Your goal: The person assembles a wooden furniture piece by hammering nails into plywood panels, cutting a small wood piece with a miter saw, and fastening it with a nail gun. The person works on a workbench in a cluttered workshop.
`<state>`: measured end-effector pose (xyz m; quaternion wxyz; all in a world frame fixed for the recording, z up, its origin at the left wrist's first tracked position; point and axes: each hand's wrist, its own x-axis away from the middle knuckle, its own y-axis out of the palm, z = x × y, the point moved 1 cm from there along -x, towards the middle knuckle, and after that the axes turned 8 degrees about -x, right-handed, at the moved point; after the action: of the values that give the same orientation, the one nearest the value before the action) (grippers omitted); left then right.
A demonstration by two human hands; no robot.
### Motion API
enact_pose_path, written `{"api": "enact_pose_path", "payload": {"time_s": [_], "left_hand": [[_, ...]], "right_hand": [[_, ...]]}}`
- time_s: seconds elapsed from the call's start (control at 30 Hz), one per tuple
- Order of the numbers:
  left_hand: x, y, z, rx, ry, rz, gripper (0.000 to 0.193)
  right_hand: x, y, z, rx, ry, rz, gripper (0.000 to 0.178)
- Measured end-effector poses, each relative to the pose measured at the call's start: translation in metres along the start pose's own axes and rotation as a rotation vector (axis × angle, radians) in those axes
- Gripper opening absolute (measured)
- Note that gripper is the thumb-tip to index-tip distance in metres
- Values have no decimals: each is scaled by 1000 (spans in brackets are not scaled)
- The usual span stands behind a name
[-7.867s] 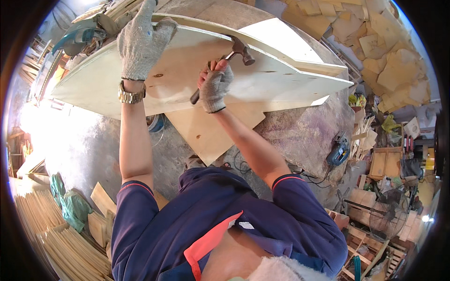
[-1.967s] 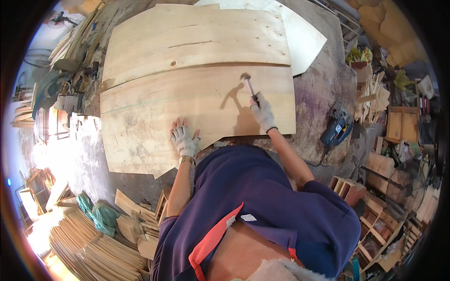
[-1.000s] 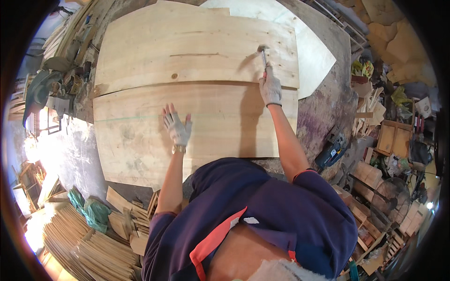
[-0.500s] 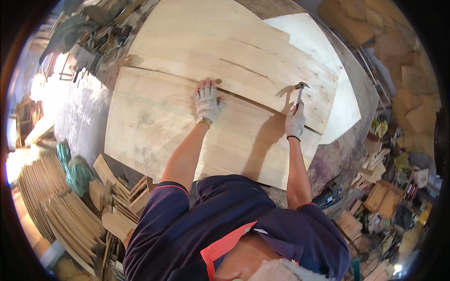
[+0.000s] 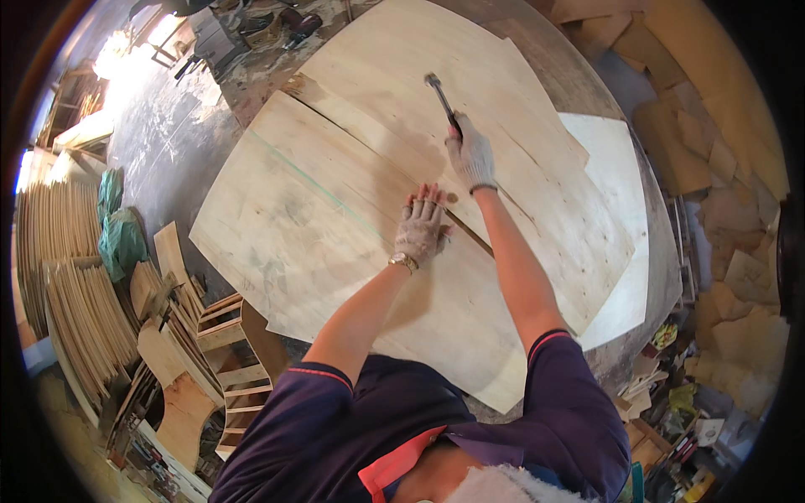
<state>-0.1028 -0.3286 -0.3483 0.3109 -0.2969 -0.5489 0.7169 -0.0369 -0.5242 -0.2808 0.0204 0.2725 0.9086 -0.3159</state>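
Observation:
My right hand point(image 5: 473, 158), in a pale knit glove, grips a hammer point(image 5: 439, 96) by its dark handle. The metal head points away from me, above the far plywood sheet point(image 5: 470, 63). My left hand point(image 5: 418, 225), in a fingerless glove with a watch at the wrist, lies flat with fingers stretched out. It rests at the far edge of the near plywood sheet point(image 5: 289, 235), next to a long narrow gap point(image 5: 471, 232) between the two sheets. A dark round knot point(image 5: 453, 198) shows just beyond its fingertips.
Under the plywood lies a worn table point(image 5: 650, 277), with a whiter sheet point(image 5: 616, 159) at the right. Stacked curved wooden pieces point(image 5: 75, 318), a green plastic bag point(image 5: 122, 239) and a slatted wooden frame point(image 5: 239, 360) stand at the left. Scraps and clutter point(image 5: 671, 419) fill the lower right.
My right hand has swung the hammer leftward and away from me, from the sheet's right side to beyond my left hand. My view has turned; my left hand remains flat by the gap.

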Motion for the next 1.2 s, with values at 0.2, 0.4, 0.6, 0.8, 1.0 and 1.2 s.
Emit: {"api": "enact_pose_path", "payload": {"time_s": [0.2, 0.4, 0.6, 0.8, 1.0, 1.2], "left_hand": [[1, -4, 1, 102, -2, 36, 82], [1, -6, 1, 142, -15, 12, 84], [0, -2, 1, 176, -11, 6, 85], [1, -1, 1, 162, 18, 1, 88], [-1, -2, -1, 194, 27, -3, 86], [0, -2, -1, 225, 45, 49, 80]], "right_hand": [[-140, 87, -12, 184, -159, -94, 32], [-200, 114, -27, 410, -116, -279, 32], [-188, 117, -17, 322, -114, -131, 36], [-180, 118, 8, 311, -46, -37, 35], [-175, 129, 16, 300, -26, -88, 31], [-174, 118, -9, 263, -1, -39, 27]]}}
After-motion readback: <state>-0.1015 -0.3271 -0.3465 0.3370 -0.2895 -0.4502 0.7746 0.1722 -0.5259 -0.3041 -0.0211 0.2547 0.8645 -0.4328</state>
